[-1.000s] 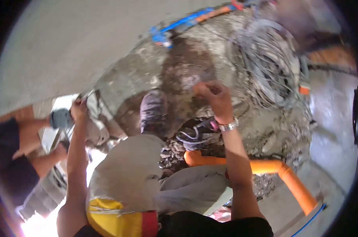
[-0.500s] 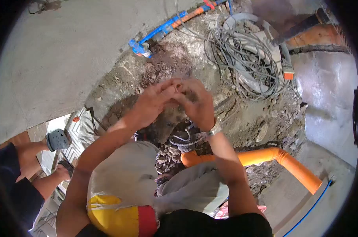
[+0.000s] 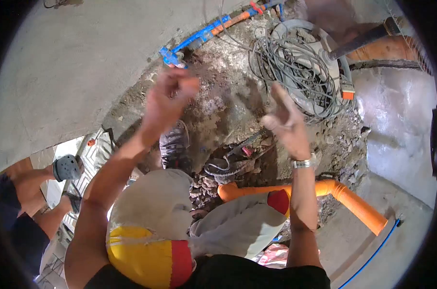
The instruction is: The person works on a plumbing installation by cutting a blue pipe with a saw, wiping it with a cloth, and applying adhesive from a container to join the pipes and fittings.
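Observation:
My left hand (image 3: pixel 168 98) is raised over the dug-up soil, near the blue end of a thin pipe (image 3: pixel 199 34). Its fingers look curled but are smeared by motion, and nothing can be made out in them. Apart from it, my right hand (image 3: pixel 287 123) is held up with thumb and fingers spread, holding nothing. A metal-banded watch (image 3: pixel 304 162) is on that wrist. Below the hands, a dark tool or fitting with a pale cord (image 3: pixel 223 168) lies among rubble beside an orange drain pipe (image 3: pixel 346 195).
Tangled grey cable (image 3: pixel 295 67) lies on a round tub (image 3: pixel 288 24) at the upper right. A black pipe (image 3: pixel 363 41) slants beside it. Concrete (image 3: pixel 74 72) borders the soil on the left. Another person's legs (image 3: pixel 40 185) and clog (image 3: pixel 66 167) are at the left edge.
My hands were together over the soil and have moved apart, the left up and leftward, the right to the right. My right fingers have spread. A shoe now shows below my left hand.

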`<state>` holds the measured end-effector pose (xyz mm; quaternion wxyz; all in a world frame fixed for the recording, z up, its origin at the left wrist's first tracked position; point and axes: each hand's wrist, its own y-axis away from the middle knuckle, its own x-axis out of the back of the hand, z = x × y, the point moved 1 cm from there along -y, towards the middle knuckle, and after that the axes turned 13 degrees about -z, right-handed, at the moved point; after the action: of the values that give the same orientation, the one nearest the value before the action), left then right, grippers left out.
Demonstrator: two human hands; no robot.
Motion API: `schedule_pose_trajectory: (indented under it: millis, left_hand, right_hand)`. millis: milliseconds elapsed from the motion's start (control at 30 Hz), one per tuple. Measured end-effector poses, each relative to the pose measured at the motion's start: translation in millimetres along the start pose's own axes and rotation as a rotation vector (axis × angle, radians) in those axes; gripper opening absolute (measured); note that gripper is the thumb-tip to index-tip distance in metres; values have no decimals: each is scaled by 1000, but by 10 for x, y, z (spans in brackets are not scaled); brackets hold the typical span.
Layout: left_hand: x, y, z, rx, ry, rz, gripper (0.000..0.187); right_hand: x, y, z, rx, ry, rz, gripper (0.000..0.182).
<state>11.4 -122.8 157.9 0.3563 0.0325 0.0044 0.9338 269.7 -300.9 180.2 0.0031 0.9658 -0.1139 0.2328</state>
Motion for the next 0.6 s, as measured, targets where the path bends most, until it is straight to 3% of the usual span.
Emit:
schedule_pose_trajectory:
  millis: [67, 133, 267, 333, 367, 433, 467, 600]
  left_hand:
    - [-319, 54, -57, 7, -204, -59, 34]
    - [-512, 65, -71, -375, -528, -263, 40]
    - [-384, -107, -205, -318, -684, -282, 56]
    - [-76, -500, -297, -458, -663, -435, 54]
    - [3, -782, -175, -27, -160, -387, 53]
    - [212, -1374, 11, 331, -209, -369, 54]
    - [370, -1665, -15, 234, -757, -412, 56]
    - [528, -2458, -553, 428, -690, -507, 54]
  right_hand:
    - [-509, -46, -88, -217, -564, -99, 17]
    - [-911, -96, -89, -450, -1036, -157, 26]
    - [-1094, -300, 41, -321, -1124, 3, 23]
    - [-829, -471, 219, -384, -983, 140, 19]
    - [-666, -582, 371, -338, -979, 196, 17]
    - [-372, -896, 624, -280, -944, 296, 16]
    - [-244, -1095, 691, -265, -914, 340, 19]
    - [28, -1907, 1022, -134, -823, 203, 43]
